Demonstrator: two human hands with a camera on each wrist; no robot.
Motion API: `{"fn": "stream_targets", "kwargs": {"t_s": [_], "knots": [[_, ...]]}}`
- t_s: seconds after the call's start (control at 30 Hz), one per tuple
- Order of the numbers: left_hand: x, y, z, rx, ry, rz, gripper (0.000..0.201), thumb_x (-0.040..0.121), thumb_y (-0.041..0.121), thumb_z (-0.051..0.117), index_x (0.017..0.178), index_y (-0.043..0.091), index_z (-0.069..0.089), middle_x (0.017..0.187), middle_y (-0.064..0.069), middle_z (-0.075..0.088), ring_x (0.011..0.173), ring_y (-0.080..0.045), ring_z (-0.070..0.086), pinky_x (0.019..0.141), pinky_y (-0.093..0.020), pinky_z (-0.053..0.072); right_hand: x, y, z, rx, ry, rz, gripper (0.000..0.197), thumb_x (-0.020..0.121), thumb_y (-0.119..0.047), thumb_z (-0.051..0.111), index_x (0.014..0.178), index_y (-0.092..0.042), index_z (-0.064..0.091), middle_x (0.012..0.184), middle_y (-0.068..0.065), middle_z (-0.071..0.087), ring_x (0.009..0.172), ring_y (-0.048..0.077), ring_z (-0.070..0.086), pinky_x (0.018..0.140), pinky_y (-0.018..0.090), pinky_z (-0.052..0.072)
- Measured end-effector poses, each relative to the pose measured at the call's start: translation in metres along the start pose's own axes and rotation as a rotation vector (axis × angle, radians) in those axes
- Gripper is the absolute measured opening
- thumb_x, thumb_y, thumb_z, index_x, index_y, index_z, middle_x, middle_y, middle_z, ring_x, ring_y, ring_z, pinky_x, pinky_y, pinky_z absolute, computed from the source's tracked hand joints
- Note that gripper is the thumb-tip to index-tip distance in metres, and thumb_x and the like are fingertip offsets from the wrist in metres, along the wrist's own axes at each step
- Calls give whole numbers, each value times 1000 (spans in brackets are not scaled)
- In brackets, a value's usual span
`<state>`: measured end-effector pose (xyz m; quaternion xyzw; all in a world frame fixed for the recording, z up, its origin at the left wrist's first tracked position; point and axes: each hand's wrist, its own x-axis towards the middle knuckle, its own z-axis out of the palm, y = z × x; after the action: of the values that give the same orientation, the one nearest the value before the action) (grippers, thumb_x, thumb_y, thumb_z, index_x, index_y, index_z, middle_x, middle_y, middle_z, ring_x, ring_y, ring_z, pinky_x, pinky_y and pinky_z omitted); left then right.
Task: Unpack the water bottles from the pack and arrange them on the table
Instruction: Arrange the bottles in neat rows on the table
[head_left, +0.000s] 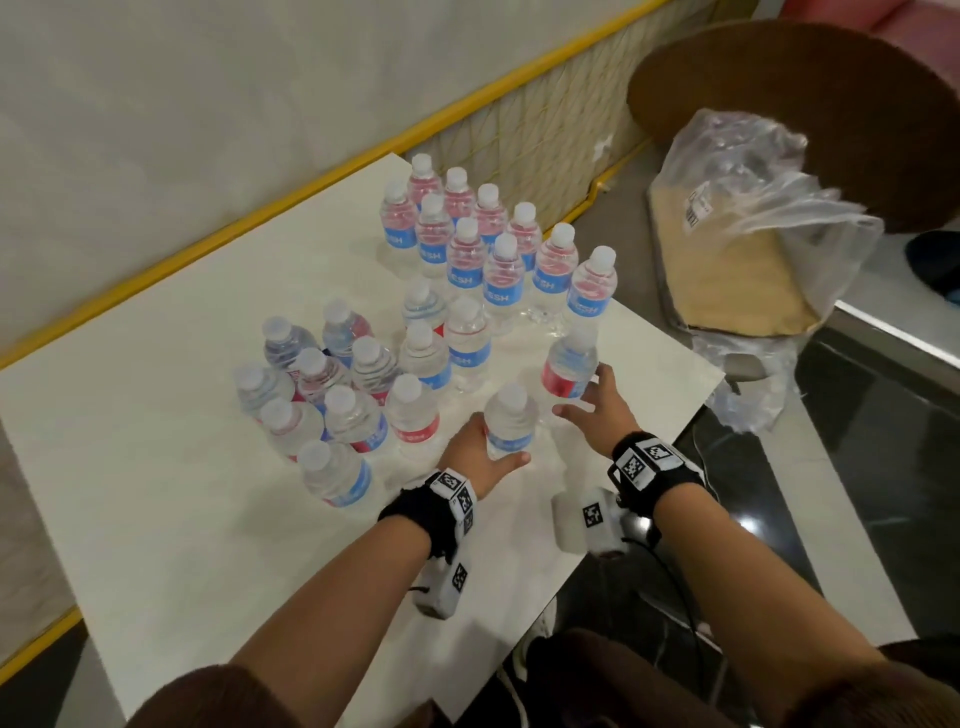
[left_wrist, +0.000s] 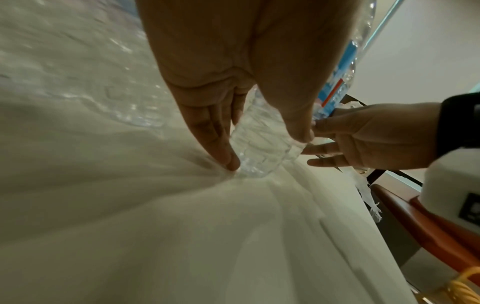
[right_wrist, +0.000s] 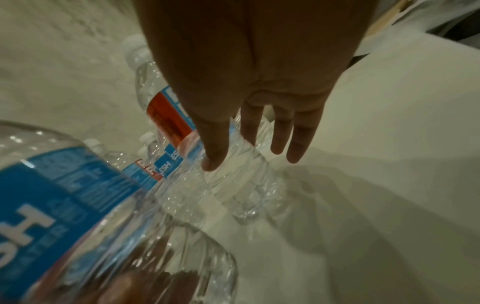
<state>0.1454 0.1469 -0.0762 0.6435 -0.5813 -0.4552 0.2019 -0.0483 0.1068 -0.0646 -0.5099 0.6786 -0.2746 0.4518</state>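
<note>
We stood over a white tabletop (head_left: 156, 467) crowded with small clear water bottles, each with a white cap and a blue and red label. A far cluster (head_left: 488, 244) stood in tight rows near the back edge; a nearer cluster (head_left: 337, 395) stood to the left, with several bottles touching.

Our left hand (head_left: 478, 457) had its grip curled round the lower body of one upright bottle (head_left: 509, 421), whose base rested on the tabletop. From the left wrist camera, thumb and fingers (left_wrist: 221, 144) wrapped its ribbed clear base.

Our right hand (head_left: 597, 405) had a loose, spread grip, fingers straight. Its fingertips lay against or just beside another upright bottle (head_left: 569, 364); we could not tell whether they actually touched it. It held nothing.

The emptied plastic wrap and cardboard tray (head_left: 737, 260) sat on a chair beyond the tabletop's right edge, so unpacking looked finished and only arranging remained.

We judged the main risk to be knocking. The bottles looked light, narrow and closely packed, so a nudge from either wrist or a hurried slide could topple one into its neighbours. The right-hand bottle stood near the tabletop's right edge and could be pushed off.
</note>
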Motion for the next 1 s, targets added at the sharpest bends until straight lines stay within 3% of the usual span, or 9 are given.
{"fn": "stream_targets", "kwargs": {"t_s": [0.13, 0.27, 0.33, 0.43, 0.57, 0.63, 0.73, 0.83, 1.0], "knots": [[21, 13, 10, -106, 97, 65, 72, 79, 20, 74, 140, 14, 36, 140, -3, 50, 128, -19, 48, 99, -20, 34, 14, 0, -8, 8, 5, -18, 71, 87, -11, 63, 145, -15, 22, 141, 9, 44, 127, 28, 46, 107, 41, 38], [44, 23, 15, -66, 114, 38, 67, 84, 18, 68, 140, 11, 32, 138, -7, 50, 124, -26, 50, 97, -26, 37, 22, -3, -10, 20, 35, -52, 88, 73, -28, 79, 143, -18, 27, 139, 4, 40, 121, 20, 47, 104, 38, 42], [54, 28, 17, -77, 136, 22, 64, 84, 17, 68, 136, 8, 33, 133, -9, 53, 121, -27, 52, 93, -24, 37, 29, -5, -12, -25, 99, -55, 84, 71, -33, 81, 138, -18, 34, 132, 7, 41, 113, 20, 51, 98, 35, 45], [68, 35, 24, -122, 187, 16, 66, 78, 18, 75, 130, 5, 37, 130, -11, 51, 121, -26, 51, 91, -20, 35, 37, -7, -20, -15, 107, -82, 71, 76, -26, 78, 134, -17, 38, 127, 5, 50, 103, 16, 54, 87, 27, 44], [86, 42, 33, -121, 198, 1, 87, 73, 25, 79, 143, 10, 29, 140, -12, 39, 130, -23, 41, 105, -26, 35, 44, -1, -37, 55, 120, -71, 49, 87, -15, 65, 128, -15, 37, 128, 11, 57, 116, 21, 55, 89, 24, 41], [94, 43, 36, -95, 195, 2, 82, 74, 25, 78, 142, 12, 33, 140, -11, 40, 131, -24, 41, 108, -32, 36, 47, 0, -40, 48, 93, -65, 55, 86, -17, 66, 131, -18, 34, 131, 9, 54, 119, 23, 53, 90, 26, 41], [101, 44, 36, -130, 218, 5, 70, 74, 20, 77, 134, 12, 41, 133, -8, 52, 122, -24, 51, 99, -29, 41, 47, -6, -37, 55, 49, -59, 75, 79, -26, 75, 137, -24, 28, 135, 2, 48, 118, 20, 50, 91, 28, 40], [106, 46, 35, -159, 256, -29, 62, 74, 21, 78, 124, 10, 42, 122, -7, 57, 112, -23, 56, 89, -26, 42, 49, -11, -29, 98, 98, -77, 79, 77, -30, 76, 139, -22, 27, 134, 2, 48, 110, 15, 49, 89, 27, 40], [112, 44, 32, -183, 212, -55, 70, 83, 19, 68, 141, 11, 30, 143, -5, 44, 130, -24, 45, 109, -42, 39, 51, -11, -24, 64, 136, -65, 63, 84, -31, 68, 135, -21, 33, 130, 3, 53, 112, 22, 55, 87, 27, 42]]}}
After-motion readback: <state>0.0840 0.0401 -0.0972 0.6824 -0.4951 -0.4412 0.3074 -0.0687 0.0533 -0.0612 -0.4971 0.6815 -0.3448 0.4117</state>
